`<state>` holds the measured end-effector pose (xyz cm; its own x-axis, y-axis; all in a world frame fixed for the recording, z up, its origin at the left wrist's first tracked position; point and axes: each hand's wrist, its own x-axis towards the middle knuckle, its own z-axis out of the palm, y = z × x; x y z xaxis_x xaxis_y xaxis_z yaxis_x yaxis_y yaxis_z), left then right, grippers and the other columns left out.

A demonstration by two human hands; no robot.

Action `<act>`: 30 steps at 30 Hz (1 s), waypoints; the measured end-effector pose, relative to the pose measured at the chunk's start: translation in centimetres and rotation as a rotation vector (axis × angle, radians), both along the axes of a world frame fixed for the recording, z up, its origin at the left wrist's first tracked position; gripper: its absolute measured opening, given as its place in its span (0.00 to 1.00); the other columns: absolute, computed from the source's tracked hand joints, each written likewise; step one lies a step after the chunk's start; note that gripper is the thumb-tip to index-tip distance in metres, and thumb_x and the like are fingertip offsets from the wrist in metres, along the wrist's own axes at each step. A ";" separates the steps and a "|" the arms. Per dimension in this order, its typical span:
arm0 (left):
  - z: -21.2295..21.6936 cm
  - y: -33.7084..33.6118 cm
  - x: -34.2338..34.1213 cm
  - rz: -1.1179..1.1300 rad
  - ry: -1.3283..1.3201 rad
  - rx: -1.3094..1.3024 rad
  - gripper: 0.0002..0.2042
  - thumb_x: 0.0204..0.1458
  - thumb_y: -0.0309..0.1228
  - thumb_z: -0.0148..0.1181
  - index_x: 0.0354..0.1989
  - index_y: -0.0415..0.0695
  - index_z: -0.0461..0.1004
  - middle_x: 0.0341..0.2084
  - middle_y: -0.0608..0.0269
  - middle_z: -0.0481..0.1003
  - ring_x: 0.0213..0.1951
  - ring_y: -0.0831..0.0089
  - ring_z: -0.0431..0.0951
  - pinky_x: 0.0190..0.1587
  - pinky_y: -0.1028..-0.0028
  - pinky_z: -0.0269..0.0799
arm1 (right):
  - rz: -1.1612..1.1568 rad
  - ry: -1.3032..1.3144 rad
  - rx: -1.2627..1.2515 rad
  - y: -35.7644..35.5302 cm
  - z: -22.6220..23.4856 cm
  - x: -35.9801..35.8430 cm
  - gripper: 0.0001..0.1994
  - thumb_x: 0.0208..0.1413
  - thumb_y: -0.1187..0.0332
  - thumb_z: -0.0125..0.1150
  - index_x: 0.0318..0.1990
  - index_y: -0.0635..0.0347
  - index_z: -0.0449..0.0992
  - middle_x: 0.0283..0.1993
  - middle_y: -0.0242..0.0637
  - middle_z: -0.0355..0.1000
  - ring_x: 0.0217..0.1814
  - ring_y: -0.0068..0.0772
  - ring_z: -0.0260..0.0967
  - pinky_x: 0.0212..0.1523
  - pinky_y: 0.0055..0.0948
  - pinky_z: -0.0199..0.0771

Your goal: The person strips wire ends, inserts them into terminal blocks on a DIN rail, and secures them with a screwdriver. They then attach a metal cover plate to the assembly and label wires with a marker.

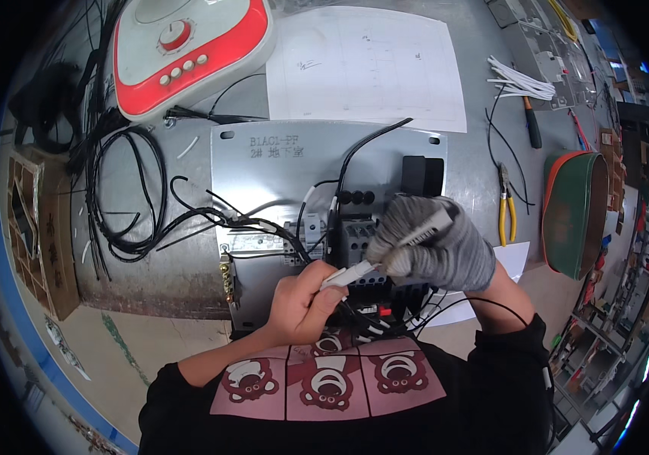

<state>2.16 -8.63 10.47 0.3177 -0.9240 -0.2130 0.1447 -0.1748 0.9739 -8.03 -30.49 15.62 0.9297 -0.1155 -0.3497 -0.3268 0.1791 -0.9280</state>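
Note:
My bare left hand (305, 305) pinches one end of a white pen-shaped stick (351, 274) between thumb and fingers. My right hand (440, 246), in a grey knitted glove, is closed round the other part of it; its white upper end sticks out above the fingers. Whether it is one piece or two is hidden by the glove. Under both hands lies a metal mounting plate (264, 178) with black contactors (358, 236), terminal blocks (312, 226) and a bundle of black wires (252, 222). Several wire ends with white sleeves (370, 330) hang nearest me.
A red and white machine with a knob (192, 57) stands far left, beside a paper drawing (362, 61). Coiled black cable (127, 189) lies left. Yellow-handled pliers (506, 216), a screwdriver (532, 125), white strips (522, 82) and a green bin (576, 216) are right. A wooden rack (44, 235) stands left.

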 end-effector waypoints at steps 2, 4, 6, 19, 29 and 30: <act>-0.1 -0.1 0.0 -0.020 0.005 -0.011 0.10 0.60 0.33 0.51 0.37 0.38 0.71 0.18 0.62 0.71 0.17 0.72 0.72 0.23 0.75 0.64 | -0.075 -0.126 -0.007 0.2 -0.9 -1.2 0.13 0.44 0.67 0.74 0.36 0.63 0.80 0.33 0.35 0.79 0.34 0.25 0.77 0.38 0.22 0.76; -0.1 0.1 0.0 -0.023 0.006 -0.012 0.10 0.61 0.33 0.51 0.36 0.38 0.71 0.18 0.63 0.70 0.17 0.74 0.71 0.23 0.75 0.63 | -0.068 -0.173 0.005 0.1 -1.5 -1.2 0.13 0.42 0.68 0.75 0.35 0.63 0.81 0.32 0.36 0.79 0.34 0.26 0.77 0.38 0.23 0.77; 0.0 -0.1 0.1 -0.025 0.032 -0.011 0.10 0.61 0.33 0.51 0.36 0.38 0.71 0.17 0.64 0.70 0.17 0.75 0.70 0.22 0.76 0.63 | -0.035 -0.198 -0.006 -0.4 -1.4 -0.8 0.13 0.41 0.69 0.76 0.34 0.63 0.81 0.32 0.37 0.79 0.33 0.28 0.77 0.38 0.24 0.78; 0.1 -0.2 -0.7 0.026 0.006 -0.022 0.11 0.62 0.35 0.49 0.35 0.38 0.71 0.19 0.63 0.70 0.19 0.76 0.69 0.24 0.76 0.64 | -0.358 0.131 0.195 4.8 0.0 -1.7 0.15 0.60 0.56 0.58 0.37 0.61 0.78 0.23 0.27 0.68 0.23 0.14 0.62 0.23 0.18 0.61; -0.3 1.0 -1.2 0.044 0.074 0.041 0.10 0.61 0.32 0.49 0.33 0.39 0.70 0.16 0.63 0.65 0.18 0.75 0.65 0.23 0.75 0.60 | -0.897 -0.376 -0.028 -0.7 1.6 -1.7 0.12 0.62 0.58 0.55 0.41 0.58 0.74 0.24 0.27 0.67 0.25 0.17 0.62 0.24 0.18 0.62; -0.5 0.6 -1.3 0.076 0.037 0.027 0.09 0.61 0.31 0.49 0.33 0.39 0.70 0.16 0.62 0.65 0.17 0.74 0.65 0.23 0.74 0.60 | -1.020 -0.488 0.042 -1.9 1.9 -1.8 0.12 0.63 0.58 0.54 0.40 0.58 0.73 0.23 0.27 0.65 0.25 0.17 0.60 0.24 0.18 0.61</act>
<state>0.88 -8.02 9.99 0.3783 -0.8911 -0.2508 0.1947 -0.1883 0.9626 -9.80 -32.42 17.52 0.4462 -0.8949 0.0033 0.3850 0.1886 -0.9034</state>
